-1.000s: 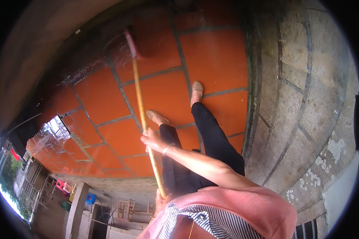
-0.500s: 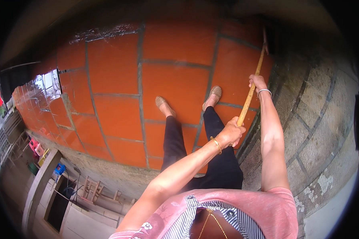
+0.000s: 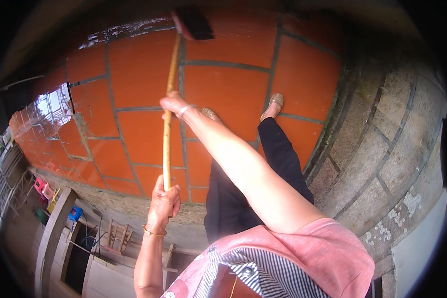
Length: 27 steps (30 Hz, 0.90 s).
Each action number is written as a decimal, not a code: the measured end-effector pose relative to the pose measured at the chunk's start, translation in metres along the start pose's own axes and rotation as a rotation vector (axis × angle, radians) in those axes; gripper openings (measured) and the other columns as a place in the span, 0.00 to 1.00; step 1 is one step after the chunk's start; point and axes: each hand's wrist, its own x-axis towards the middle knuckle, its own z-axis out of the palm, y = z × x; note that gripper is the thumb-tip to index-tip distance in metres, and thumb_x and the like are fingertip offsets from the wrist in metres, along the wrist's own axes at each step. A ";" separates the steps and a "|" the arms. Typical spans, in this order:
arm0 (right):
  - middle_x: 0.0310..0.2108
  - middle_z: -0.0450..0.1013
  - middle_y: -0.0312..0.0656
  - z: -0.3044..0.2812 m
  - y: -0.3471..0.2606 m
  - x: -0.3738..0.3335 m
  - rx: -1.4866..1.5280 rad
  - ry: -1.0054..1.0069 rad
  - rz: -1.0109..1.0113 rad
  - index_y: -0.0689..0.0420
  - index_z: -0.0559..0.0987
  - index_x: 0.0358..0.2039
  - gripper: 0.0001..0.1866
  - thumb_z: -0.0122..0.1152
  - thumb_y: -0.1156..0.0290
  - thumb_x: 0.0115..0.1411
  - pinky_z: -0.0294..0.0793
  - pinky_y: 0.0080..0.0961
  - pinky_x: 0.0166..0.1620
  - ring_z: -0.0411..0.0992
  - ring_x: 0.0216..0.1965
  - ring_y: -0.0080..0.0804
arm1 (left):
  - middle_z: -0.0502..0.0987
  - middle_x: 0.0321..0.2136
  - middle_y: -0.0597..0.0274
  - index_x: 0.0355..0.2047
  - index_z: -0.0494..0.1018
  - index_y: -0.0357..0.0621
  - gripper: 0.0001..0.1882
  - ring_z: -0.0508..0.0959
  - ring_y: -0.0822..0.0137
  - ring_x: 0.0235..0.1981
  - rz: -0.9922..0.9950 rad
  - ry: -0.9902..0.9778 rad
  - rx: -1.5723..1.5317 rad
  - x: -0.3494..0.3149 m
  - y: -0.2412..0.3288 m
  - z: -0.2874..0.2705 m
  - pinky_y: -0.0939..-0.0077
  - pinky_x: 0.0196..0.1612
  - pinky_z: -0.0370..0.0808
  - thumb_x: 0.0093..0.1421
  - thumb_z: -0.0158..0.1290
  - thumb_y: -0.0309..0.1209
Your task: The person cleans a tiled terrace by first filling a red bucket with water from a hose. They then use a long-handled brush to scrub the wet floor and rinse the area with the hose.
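Note:
Both of my hands grip the long yellowish wooden handle of a broom (image 3: 171, 144). My left hand (image 3: 164, 201) is closed around the handle's near end. Farther up, my right hand (image 3: 174, 103) wraps the handle, with that arm reaching across my body to the left. At the far end the dark bristle head (image 3: 196, 24) with a reddish edge is slightly blurred over the orange tiled floor (image 3: 223, 94); whether it touches the tiles I cannot tell.
Wet, shiny patches (image 3: 54, 107) lie on the tiles at the left and far left. Grey stone paving (image 3: 367, 149) borders the right. My woven shoes (image 3: 275, 102) stand on the tiles. Lower left are a concrete post (image 3: 54, 228), a wooden chair (image 3: 118, 237) and coloured plastic stools (image 3: 75, 213).
The broom has swung from the right side across to the left, both hands still on it. Its bristle head now shows clearly at the top. My right arm now crosses my body.

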 end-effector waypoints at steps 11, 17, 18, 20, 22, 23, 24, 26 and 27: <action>0.19 0.64 0.39 0.025 0.071 -0.132 0.248 0.032 -0.259 0.59 0.61 0.29 0.11 0.55 0.72 0.55 0.72 0.26 0.15 0.68 0.11 0.30 | 0.61 0.13 0.73 0.44 0.59 0.49 0.14 0.57 0.80 0.06 -0.136 -0.158 0.188 -0.077 -0.084 -0.071 0.84 0.09 0.54 0.58 0.44 0.23; 0.17 0.63 0.38 -0.132 0.112 -0.172 0.267 0.432 -0.052 0.60 0.65 0.28 0.06 0.52 0.75 0.56 0.73 0.29 0.18 0.65 0.12 0.30 | 0.59 0.12 0.73 0.43 0.61 0.45 0.13 0.58 0.79 0.07 0.158 -0.435 0.354 -0.024 -0.108 -0.015 0.82 0.08 0.54 0.58 0.47 0.27; 0.16 0.62 0.37 -0.152 0.114 -0.167 0.240 0.476 0.031 0.60 0.66 0.27 0.06 0.53 0.74 0.56 0.71 0.28 0.18 0.64 0.12 0.30 | 0.59 0.13 0.73 0.43 0.61 0.45 0.13 0.58 0.80 0.07 0.292 -0.409 0.379 -0.006 -0.124 -0.002 0.82 0.09 0.54 0.58 0.47 0.28; 0.15 0.63 0.37 -0.166 0.120 -0.147 0.235 0.525 0.137 0.59 0.66 0.25 0.09 0.57 0.72 0.55 0.70 0.28 0.19 0.64 0.13 0.30 | 0.58 0.13 0.73 0.42 0.62 0.44 0.12 0.58 0.80 0.07 0.288 -0.388 0.355 0.013 -0.128 0.007 0.82 0.09 0.53 0.58 0.47 0.28; 0.15 0.63 0.38 -0.161 0.142 -0.121 0.202 0.470 0.193 0.59 0.67 0.25 0.09 0.58 0.71 0.55 0.71 0.29 0.20 0.65 0.14 0.31 | 0.69 0.22 0.52 0.43 0.64 0.37 0.15 0.72 0.62 0.27 -0.068 -0.399 0.393 0.003 -0.097 -0.002 0.70 0.32 0.68 0.55 0.48 0.28; 0.15 0.63 0.38 -0.143 0.158 -0.106 0.194 0.409 0.218 0.61 0.68 0.26 0.08 0.57 0.71 0.56 0.72 0.30 0.20 0.66 0.15 0.32 | 0.67 0.20 0.59 0.44 0.64 0.39 0.16 0.69 0.68 0.21 -0.316 -0.398 0.222 -0.008 -0.088 -0.017 0.74 0.24 0.67 0.56 0.48 0.29; 0.17 0.65 0.40 -0.106 0.160 -0.102 0.204 0.367 0.217 0.63 0.70 0.29 0.05 0.54 0.74 0.57 0.74 0.32 0.21 0.66 0.15 0.33 | 0.65 0.17 0.67 0.47 0.63 0.42 0.17 0.64 0.75 0.14 -0.048 -0.290 0.303 -0.014 -0.114 -0.040 0.79 0.16 0.62 0.57 0.48 0.29; 0.20 0.66 0.42 -0.031 0.174 -0.091 0.199 0.268 0.245 0.64 0.71 0.29 0.05 0.53 0.76 0.55 0.76 0.35 0.22 0.68 0.17 0.34 | 0.62 0.14 0.73 0.48 0.62 0.45 0.18 0.60 0.81 0.10 -0.224 -0.189 0.119 -0.052 -0.104 -0.078 0.83 0.11 0.55 0.57 0.48 0.27; 0.19 0.66 0.42 0.009 0.171 -0.088 0.188 0.185 0.250 0.65 0.70 0.28 0.05 0.55 0.76 0.54 0.77 0.36 0.21 0.68 0.17 0.33 | 0.61 0.14 0.74 0.47 0.62 0.45 0.17 0.59 0.82 0.10 -0.204 -0.105 0.078 -0.071 -0.104 -0.091 0.84 0.10 0.54 0.57 0.47 0.26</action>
